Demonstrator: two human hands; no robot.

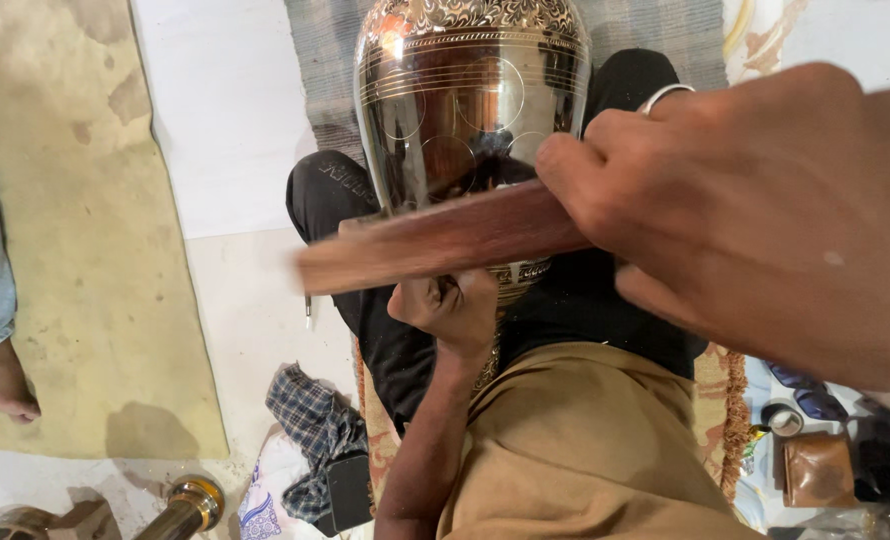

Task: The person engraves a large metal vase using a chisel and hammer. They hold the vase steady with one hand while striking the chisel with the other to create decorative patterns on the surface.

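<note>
Across the person's lap, the right hand [765,210] grips a wooden stick [435,240] over the engraved metal vase [465,90], which the left hand [450,305] clasps underneath.

No packages, labels, signs or screens can be made out.

Right hand [765,220] raised, grip closed; left hand [450,305] clenched below

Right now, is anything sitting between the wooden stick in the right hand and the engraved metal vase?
Nothing visible does. The right hand grips the wooden stick, which crosses directly in front of the metal vase. The left hand sits just below the stick, at the vase's lower part; whether stick and vase touch is unclear through motion blur.
</note>
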